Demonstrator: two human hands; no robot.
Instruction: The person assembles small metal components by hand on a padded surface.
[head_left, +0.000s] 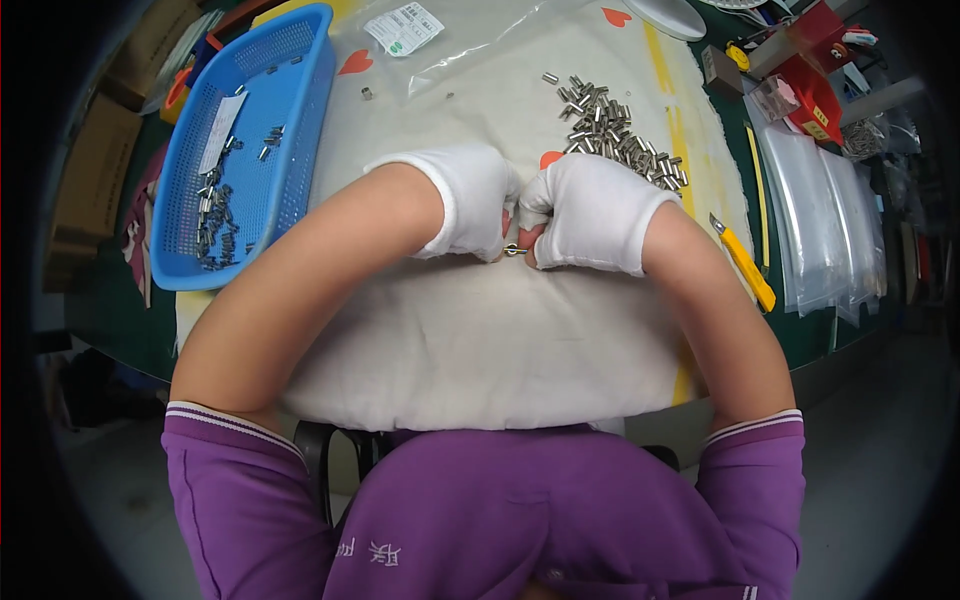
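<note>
My left hand [465,205] and my right hand [590,215], both in white gloves with bare fingertips, meet over the middle of the cloth. Between their fingertips is a small shiny metal piece [513,250], pinched from both sides; it looks like a short tube or ring, too small to make out fully. Just beyond my right hand lies a loose pile of short silvery metal cylinders [610,125]. To the left, a blue plastic basket [322,120] holds several more of these small metal pieces and a white paper slip [221,135].
A pale cloth [480,350] with red hearts covers the table. A yellow utility knife [745,265] lies at its right edge, beside clear plastic bags [815,220] and a red bin [808,95]. A clear bag with a white label [404,30] lies at the back.
</note>
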